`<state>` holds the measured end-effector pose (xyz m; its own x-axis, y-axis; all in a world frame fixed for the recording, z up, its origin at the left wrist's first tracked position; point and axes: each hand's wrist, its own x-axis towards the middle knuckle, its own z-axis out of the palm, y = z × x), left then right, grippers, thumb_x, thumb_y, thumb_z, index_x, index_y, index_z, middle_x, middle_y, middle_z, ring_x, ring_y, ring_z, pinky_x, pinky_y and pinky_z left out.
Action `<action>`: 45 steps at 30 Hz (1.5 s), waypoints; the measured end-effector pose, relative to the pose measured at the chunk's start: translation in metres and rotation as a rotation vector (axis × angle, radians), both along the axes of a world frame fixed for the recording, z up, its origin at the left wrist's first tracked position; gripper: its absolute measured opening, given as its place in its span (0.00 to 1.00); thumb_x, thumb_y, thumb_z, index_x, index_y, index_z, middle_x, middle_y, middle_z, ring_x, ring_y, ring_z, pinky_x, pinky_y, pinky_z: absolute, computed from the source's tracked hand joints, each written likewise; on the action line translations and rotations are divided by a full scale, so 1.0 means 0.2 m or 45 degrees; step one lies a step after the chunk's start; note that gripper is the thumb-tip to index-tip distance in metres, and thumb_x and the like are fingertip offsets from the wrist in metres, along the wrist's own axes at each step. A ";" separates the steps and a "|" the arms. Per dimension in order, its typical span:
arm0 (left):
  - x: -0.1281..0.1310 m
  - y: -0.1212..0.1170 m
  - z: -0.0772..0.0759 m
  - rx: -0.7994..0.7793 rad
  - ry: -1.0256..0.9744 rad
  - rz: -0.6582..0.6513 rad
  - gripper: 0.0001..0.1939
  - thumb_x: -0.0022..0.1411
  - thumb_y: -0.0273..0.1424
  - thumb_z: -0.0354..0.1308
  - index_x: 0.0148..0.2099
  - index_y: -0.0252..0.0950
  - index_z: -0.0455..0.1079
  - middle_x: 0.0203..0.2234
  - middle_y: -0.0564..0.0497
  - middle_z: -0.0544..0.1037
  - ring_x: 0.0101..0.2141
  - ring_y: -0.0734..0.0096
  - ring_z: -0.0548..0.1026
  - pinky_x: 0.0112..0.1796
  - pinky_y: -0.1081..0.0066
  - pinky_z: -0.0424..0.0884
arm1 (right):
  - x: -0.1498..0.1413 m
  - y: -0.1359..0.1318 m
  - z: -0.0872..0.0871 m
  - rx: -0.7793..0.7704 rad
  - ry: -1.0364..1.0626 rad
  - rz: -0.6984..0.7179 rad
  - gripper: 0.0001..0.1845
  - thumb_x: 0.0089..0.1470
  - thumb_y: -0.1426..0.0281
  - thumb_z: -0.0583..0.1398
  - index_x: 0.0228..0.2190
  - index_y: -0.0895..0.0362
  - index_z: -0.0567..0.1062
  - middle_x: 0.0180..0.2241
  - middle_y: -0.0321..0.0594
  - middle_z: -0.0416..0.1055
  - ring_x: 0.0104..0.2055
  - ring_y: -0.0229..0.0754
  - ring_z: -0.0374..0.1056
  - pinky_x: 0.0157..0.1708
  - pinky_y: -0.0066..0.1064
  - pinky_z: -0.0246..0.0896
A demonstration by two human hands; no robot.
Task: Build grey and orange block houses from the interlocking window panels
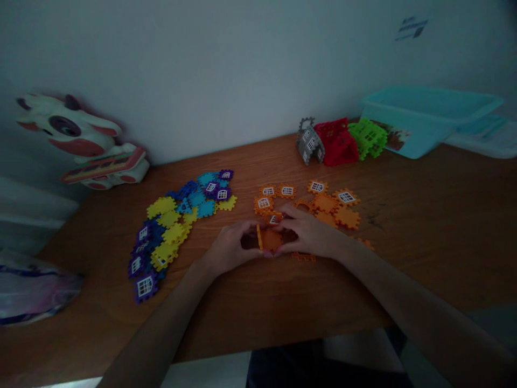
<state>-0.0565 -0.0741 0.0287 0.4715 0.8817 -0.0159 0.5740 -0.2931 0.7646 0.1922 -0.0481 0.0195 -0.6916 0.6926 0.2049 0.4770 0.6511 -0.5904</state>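
My left hand (232, 249) and my right hand (307, 233) meet over the middle of the wooden table (444, 215). Between them they grip orange interlocking plastic tiles (270, 240), joined at an angle, with one tile standing on edge. Loose orange tiles (325, 207), some with white window frames, lie just beyond my right hand. A few are partly hidden under my fingers. Further left, a curved spread of blue, purple and yellow tiles (177, 221) lies beside my left hand.
Small built tile houses in grey (309, 141), red (336, 143) and green (367, 137) stand at the back, next to a teal plastic bin (428, 116). A white and red toy (68, 129) sits at the far left, above a plastic bag (32, 288).
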 end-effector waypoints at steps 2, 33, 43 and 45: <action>-0.01 0.01 -0.01 0.062 0.017 -0.024 0.31 0.53 0.45 0.72 0.56 0.41 0.71 0.51 0.47 0.80 0.47 0.58 0.80 0.48 0.60 0.76 | 0.00 0.00 -0.01 -0.018 0.004 -0.007 0.23 0.50 0.52 0.70 0.41 0.54 0.80 0.50 0.48 0.71 0.51 0.54 0.70 0.51 0.46 0.69; -0.06 0.04 -0.05 0.395 0.148 -0.117 0.30 0.60 0.46 0.67 0.60 0.41 0.69 0.52 0.46 0.79 0.51 0.58 0.77 0.54 0.59 0.72 | 0.05 0.03 0.02 0.096 0.250 -0.170 0.29 0.50 0.54 0.71 0.52 0.48 0.76 0.48 0.44 0.76 0.49 0.51 0.73 0.51 0.46 0.70; -0.05 0.04 -0.09 0.349 0.135 -0.064 0.30 0.60 0.47 0.66 0.62 0.43 0.67 0.55 0.46 0.77 0.53 0.57 0.76 0.56 0.57 0.71 | -0.01 0.05 -0.01 -0.807 1.084 -0.474 0.22 0.54 0.47 0.65 0.41 0.50 0.79 0.37 0.38 0.77 0.36 0.41 0.73 0.37 0.34 0.71; -0.05 0.04 -0.09 0.356 0.141 -0.044 0.31 0.60 0.47 0.66 0.62 0.42 0.67 0.54 0.46 0.77 0.53 0.56 0.75 0.56 0.57 0.72 | -0.01 0.07 0.00 -0.957 1.246 -0.536 0.22 0.51 0.47 0.67 0.38 0.50 0.80 0.36 0.37 0.77 0.34 0.39 0.72 0.35 0.31 0.70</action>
